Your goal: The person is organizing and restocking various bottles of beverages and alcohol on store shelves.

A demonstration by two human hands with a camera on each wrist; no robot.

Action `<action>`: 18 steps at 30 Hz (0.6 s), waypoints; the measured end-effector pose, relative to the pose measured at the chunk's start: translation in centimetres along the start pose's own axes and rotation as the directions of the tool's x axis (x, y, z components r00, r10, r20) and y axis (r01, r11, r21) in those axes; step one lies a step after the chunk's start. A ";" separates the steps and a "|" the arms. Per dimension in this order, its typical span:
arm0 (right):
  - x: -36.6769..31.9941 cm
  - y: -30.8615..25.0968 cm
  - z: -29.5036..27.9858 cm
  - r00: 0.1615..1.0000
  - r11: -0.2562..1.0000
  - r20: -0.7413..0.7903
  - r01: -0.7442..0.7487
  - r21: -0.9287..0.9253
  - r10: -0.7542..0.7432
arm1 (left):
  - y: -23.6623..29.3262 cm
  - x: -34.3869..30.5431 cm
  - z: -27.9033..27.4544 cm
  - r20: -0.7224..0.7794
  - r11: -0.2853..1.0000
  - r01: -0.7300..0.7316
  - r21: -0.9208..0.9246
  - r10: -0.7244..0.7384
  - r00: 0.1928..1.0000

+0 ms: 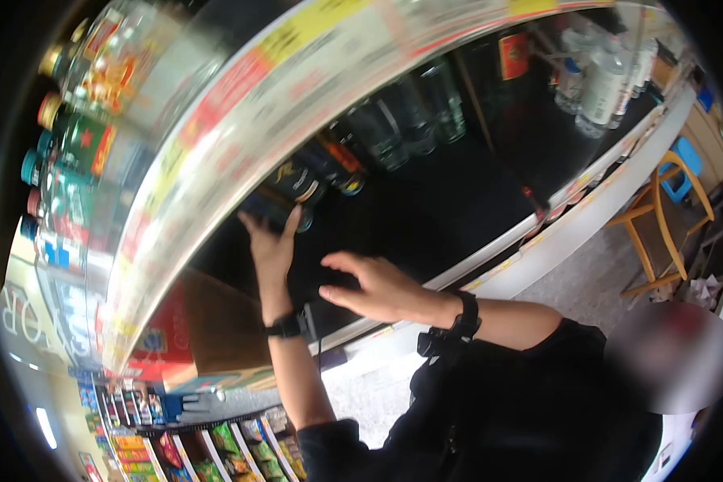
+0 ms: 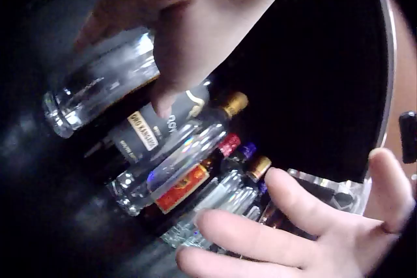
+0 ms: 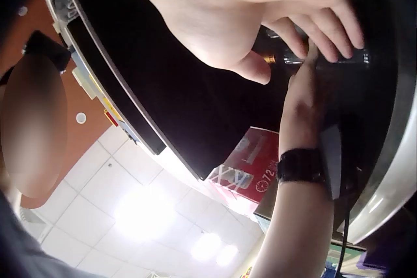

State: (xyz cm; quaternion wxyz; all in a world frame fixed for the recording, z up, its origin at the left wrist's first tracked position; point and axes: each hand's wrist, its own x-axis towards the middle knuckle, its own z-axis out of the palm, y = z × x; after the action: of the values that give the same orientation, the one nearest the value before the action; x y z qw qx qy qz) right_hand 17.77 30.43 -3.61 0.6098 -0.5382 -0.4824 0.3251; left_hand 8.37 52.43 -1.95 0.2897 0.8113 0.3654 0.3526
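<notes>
My left hand [image 1: 273, 249] reaches into the dark shelf, thumb and fingers on either side of a clear glass bottle [image 2: 98, 86]; in the left wrist view the hand [image 2: 189, 24] covers the bottle's far end. Beside it lies a bottle with a dark grey label [image 2: 140, 134], then another clear bottle and one with a red-orange label [image 2: 182, 190]. My right hand [image 1: 381, 293] hovers nearer the shelf's front edge, fingers spread and holding nothing. The right wrist view shows this hand [image 3: 247, 14] in front of the left hand [image 3: 303, 92].
Clear bottles [image 1: 373, 132] stand farther along the shelf, with water bottles [image 1: 602, 88] at its far end. A price-label strip [image 1: 281, 88] borders the upper shelf. A red carton [image 1: 165, 341] is near the left arm; a wooden chair [image 1: 659, 221] stands at right.
</notes>
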 end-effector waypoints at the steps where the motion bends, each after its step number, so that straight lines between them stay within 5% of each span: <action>1: -0.4 0.1 -0.5 1.000 0.998 0.001 0.027 0.050 -0.027 | 1.2 -1.0 -0.4 0.024 0.993 -0.026 -0.117 0.029 0.999; 3: -1.5 -1.4 -2.5 0.999 0.996 0.031 -0.018 0.083 0.015 | 6.3 -4.7 -0.9 -0.069 0.999 0.020 -0.034 -0.023 0.997; 5: -2.9 -2.2 -4.0 1.000 0.996 -0.018 0.022 0.090 -0.021 | 9.9 -9.1 0.1 -0.159 0.991 -0.003 -0.136 -0.019 0.987; 11: -7.2 -1.2 -9.5 0.999 0.994 -0.045 0.012 0.113 -0.007 | 15.6 -19.0 6.2 0.074 0.969 -0.027 -0.245 0.047 0.996; 15: -9.8 0.5 -12.8 0.992 0.991 -0.123 0.012 0.131 0.004 | 14.8 -22.2 9.5 0.204 0.912 0.241 -0.332 -0.180 0.962; 18: -11.4 1.0 -14.3 0.975 0.991 -0.207 -0.061 0.122 0.085 | 14.7 -23.7 10.6 0.244 0.897 0.294 -0.329 -0.221 0.944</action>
State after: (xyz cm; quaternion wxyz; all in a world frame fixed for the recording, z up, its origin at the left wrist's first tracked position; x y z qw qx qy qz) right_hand 27.59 15.33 -6.65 0.6753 -0.5511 -0.3752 0.3154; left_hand 10.91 22.99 -5.99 0.5131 0.7198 0.3680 0.2884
